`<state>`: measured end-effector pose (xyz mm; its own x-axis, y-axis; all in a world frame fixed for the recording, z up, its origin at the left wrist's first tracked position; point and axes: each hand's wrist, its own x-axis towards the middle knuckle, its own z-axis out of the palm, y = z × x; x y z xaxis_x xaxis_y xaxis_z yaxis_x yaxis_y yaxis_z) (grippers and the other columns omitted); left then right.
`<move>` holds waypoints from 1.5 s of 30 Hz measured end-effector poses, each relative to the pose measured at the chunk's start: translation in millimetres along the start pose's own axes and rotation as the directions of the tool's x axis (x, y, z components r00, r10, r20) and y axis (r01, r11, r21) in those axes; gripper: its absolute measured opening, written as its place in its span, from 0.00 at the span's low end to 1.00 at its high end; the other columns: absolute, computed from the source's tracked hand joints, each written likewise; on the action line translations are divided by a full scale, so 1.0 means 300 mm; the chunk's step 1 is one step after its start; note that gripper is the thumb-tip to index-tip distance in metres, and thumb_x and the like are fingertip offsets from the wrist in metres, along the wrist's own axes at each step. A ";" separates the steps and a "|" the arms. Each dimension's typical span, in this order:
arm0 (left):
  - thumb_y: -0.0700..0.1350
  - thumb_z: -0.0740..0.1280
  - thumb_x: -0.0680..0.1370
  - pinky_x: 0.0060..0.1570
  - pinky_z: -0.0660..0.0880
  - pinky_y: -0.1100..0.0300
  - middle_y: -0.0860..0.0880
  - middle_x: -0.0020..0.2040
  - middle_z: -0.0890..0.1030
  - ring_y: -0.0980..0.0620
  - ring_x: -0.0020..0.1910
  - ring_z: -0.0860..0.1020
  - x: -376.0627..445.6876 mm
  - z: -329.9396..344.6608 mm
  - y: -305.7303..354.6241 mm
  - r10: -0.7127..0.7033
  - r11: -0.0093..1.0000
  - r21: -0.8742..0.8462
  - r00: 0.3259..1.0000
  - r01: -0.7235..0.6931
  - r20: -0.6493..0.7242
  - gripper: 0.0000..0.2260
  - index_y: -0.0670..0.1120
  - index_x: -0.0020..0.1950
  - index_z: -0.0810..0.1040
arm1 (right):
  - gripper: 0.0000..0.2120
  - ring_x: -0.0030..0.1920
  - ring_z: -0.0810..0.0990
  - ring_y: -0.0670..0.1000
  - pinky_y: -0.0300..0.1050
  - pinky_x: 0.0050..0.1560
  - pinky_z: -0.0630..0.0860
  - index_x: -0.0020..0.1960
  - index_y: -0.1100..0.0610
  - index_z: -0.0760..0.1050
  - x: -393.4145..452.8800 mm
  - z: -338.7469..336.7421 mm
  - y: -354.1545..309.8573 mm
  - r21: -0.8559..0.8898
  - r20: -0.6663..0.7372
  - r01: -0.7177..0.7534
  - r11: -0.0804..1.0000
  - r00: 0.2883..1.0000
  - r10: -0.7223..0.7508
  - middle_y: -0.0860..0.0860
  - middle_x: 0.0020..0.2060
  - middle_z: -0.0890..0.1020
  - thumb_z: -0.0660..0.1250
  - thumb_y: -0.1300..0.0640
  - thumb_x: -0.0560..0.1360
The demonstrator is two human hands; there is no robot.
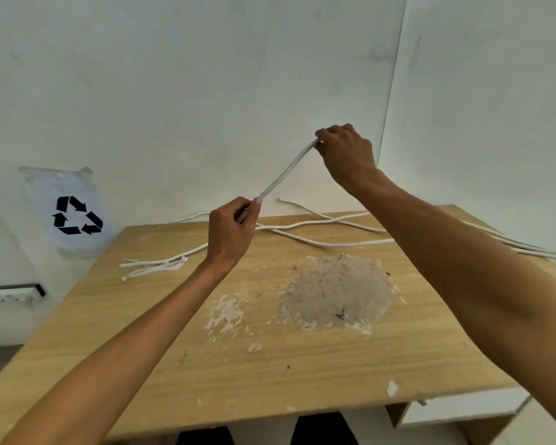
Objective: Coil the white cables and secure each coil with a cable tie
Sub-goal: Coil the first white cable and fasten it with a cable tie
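- Nearest me, the worn wooden bench with a scraped patch at its middle.
- My left hand and right hand each pinch one white cable, a short span lifted between them above the bench.
- Other loose cables sprawl straight across the far edge.
- I see no finished coil; what may be white cable ties lie untouched at the left. Nearly everything remains, I judge.

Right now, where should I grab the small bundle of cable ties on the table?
Take the cable ties near their bunched right end, pinching from above. They lie flat on the table and fan apart toward the left, so that end gathers them all.
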<state>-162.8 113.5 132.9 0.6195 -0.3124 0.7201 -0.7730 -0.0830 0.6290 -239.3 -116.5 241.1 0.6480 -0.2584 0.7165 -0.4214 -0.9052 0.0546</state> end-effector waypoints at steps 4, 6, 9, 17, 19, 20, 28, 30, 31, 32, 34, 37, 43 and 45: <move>0.50 0.70 0.79 0.32 0.68 0.55 0.44 0.28 0.78 0.44 0.30 0.75 0.003 -0.074 0.104 -0.060 0.988 -0.143 0.996 0.051 -0.060 0.17 0.41 0.34 0.81 | 0.15 0.60 0.75 0.59 0.53 0.43 0.72 0.65 0.56 0.74 -0.059 0.019 -0.041 0.160 0.018 -0.051 0.986 0.999 0.048 0.54 0.58 0.81 0.56 0.51 0.84; 0.48 0.71 0.78 0.32 0.69 0.54 0.41 0.28 0.78 0.43 0.29 0.75 0.022 -0.107 0.156 -0.068 0.977 -0.209 0.993 0.047 -0.093 0.17 0.38 0.34 0.81 | 0.16 0.61 0.74 0.60 0.53 0.45 0.71 0.67 0.55 0.72 -0.086 0.025 -0.072 0.233 0.059 -0.093 0.968 0.995 0.082 0.55 0.59 0.81 0.55 0.49 0.84; 0.46 0.73 0.77 0.31 0.66 0.61 0.51 0.22 0.74 0.54 0.25 0.69 0.055 -0.136 0.216 -0.112 0.952 -0.298 0.985 0.069 -0.131 0.17 0.39 0.31 0.80 | 0.17 0.59 0.74 0.62 0.54 0.46 0.71 0.66 0.57 0.71 -0.127 0.041 -0.130 0.318 0.135 -0.123 0.940 0.987 0.083 0.59 0.55 0.80 0.55 0.48 0.84; 0.47 0.67 0.79 0.24 0.54 0.62 0.51 0.24 0.60 0.54 0.22 0.56 0.118 -0.178 0.268 -0.432 0.736 -0.628 0.889 0.252 -0.150 0.19 0.45 0.30 0.70 | 0.14 0.53 0.76 0.63 0.54 0.46 0.73 0.63 0.58 0.71 -0.204 0.125 -0.280 0.560 0.214 -0.164 0.812 0.976 0.049 0.59 0.53 0.80 0.54 0.52 0.84; 0.45 0.66 0.79 0.24 0.53 0.62 0.52 0.23 0.61 0.54 0.21 0.56 0.120 -0.178 0.269 -0.495 0.680 -0.687 0.851 0.254 -0.175 0.18 0.45 0.30 0.70 | 0.14 0.54 0.77 0.62 0.52 0.48 0.72 0.65 0.59 0.70 -0.223 0.138 -0.314 0.615 0.241 -0.169 0.770 0.970 0.021 0.60 0.54 0.80 0.54 0.54 0.84; 0.45 0.66 0.79 0.24 0.53 0.62 0.52 0.23 0.61 0.55 0.22 0.56 0.123 -0.176 0.268 -0.533 0.651 -0.715 0.825 0.256 -0.189 0.17 0.45 0.30 0.70 | 0.15 0.55 0.77 0.62 0.50 0.50 0.71 0.68 0.60 0.70 -0.234 0.145 -0.332 0.639 0.262 -0.171 0.750 0.965 -0.004 0.60 0.56 0.80 0.55 0.56 0.84; 0.44 0.62 0.79 0.26 0.53 0.61 0.52 0.26 0.60 0.53 0.23 0.56 0.142 -0.163 0.177 -0.672 0.569 -0.787 0.687 0.239 -0.277 0.16 0.45 0.31 0.64 | 0.29 0.68 0.74 0.53 0.48 0.66 0.70 0.77 0.54 0.65 -0.334 0.145 -0.453 0.816 0.478 -0.384 0.432 0.869 -0.129 0.53 0.69 0.76 0.58 0.39 0.81; 0.44 0.60 0.80 0.25 0.52 0.61 0.52 0.27 0.58 0.53 0.24 0.55 0.123 -0.148 0.156 -0.663 0.571 -0.787 0.697 0.234 -0.274 0.18 0.47 0.31 0.60 | 0.30 0.61 0.77 0.51 0.43 0.57 0.73 0.74 0.55 0.68 -0.343 0.150 -0.455 0.822 0.505 -0.435 0.367 0.856 -0.115 0.52 0.62 0.79 0.64 0.39 0.79; 0.45 0.59 0.81 0.25 0.52 0.61 0.52 0.27 0.57 0.53 0.24 0.54 0.116 -0.141 0.146 -0.667 0.566 -0.790 0.693 0.234 -0.273 0.19 0.47 0.31 0.58 | 0.30 0.58 0.78 0.50 0.41 0.53 0.73 0.72 0.55 0.69 -0.347 0.154 -0.454 0.817 0.520 -0.453 0.357 0.847 -0.114 0.51 0.59 0.79 0.66 0.39 0.77; 0.45 0.58 0.81 0.25 0.52 0.61 0.52 0.27 0.57 0.53 0.24 0.54 0.110 -0.136 0.136 -0.673 0.560 -0.794 0.688 0.235 -0.271 0.19 0.48 0.30 0.58 | 0.29 0.55 0.78 0.49 0.40 0.50 0.72 0.69 0.56 0.72 -0.349 0.160 -0.453 0.812 0.533 -0.466 0.351 0.838 -0.120 0.51 0.57 0.80 0.68 0.39 0.76; 0.45 0.57 0.81 0.25 0.52 0.61 0.52 0.27 0.56 0.53 0.24 0.54 0.099 -0.125 0.120 -0.683 0.554 -0.798 0.678 0.237 -0.272 0.19 0.48 0.30 0.58 | 0.27 0.52 0.78 0.49 0.40 0.48 0.72 0.65 0.57 0.75 -0.351 0.176 -0.451 0.809 0.556 -0.494 0.317 0.819 -0.144 0.51 0.53 0.81 0.70 0.40 0.75; 0.46 0.56 0.80 0.26 0.52 0.61 0.52 0.27 0.56 0.52 0.25 0.53 0.088 -0.101 0.104 -0.689 0.551 -0.798 0.673 0.244 -0.270 0.19 0.49 0.30 0.58 | 0.21 0.48 0.78 0.48 0.40 0.46 0.71 0.62 0.57 0.77 -0.344 0.184 -0.445 0.786 0.609 -0.560 0.262 0.773 -0.177 0.52 0.50 0.82 0.71 0.45 0.75; 0.46 0.55 0.80 0.25 0.53 0.62 0.51 0.27 0.56 0.52 0.25 0.54 0.089 -0.055 0.085 -0.699 0.553 -0.795 0.658 0.249 -0.281 0.18 0.48 0.30 0.58 | 0.10 0.37 0.72 0.47 0.41 0.39 0.69 0.54 0.57 0.78 -0.317 0.208 -0.393 0.748 0.661 -0.633 0.201 0.686 -0.303 0.51 0.42 0.82 0.71 0.52 0.77; 0.46 0.55 0.81 0.25 0.54 0.61 0.51 0.27 0.57 0.52 0.24 0.54 0.084 -0.038 0.078 -0.701 0.554 -0.796 0.653 0.246 -0.286 0.19 0.48 0.30 0.58 | 0.08 0.36 0.72 0.46 0.40 0.38 0.69 0.53 0.57 0.77 -0.310 0.218 -0.379 0.739 0.666 -0.648 0.185 0.660 -0.347 0.51 0.41 0.82 0.71 0.55 0.78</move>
<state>-163.7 114.3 169.2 0.9857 0.1248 0.1135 -0.1671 0.6303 0.7582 -210.2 -11.5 122.8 0.9966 -0.0816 -0.0089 -0.0291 -0.2495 -0.9679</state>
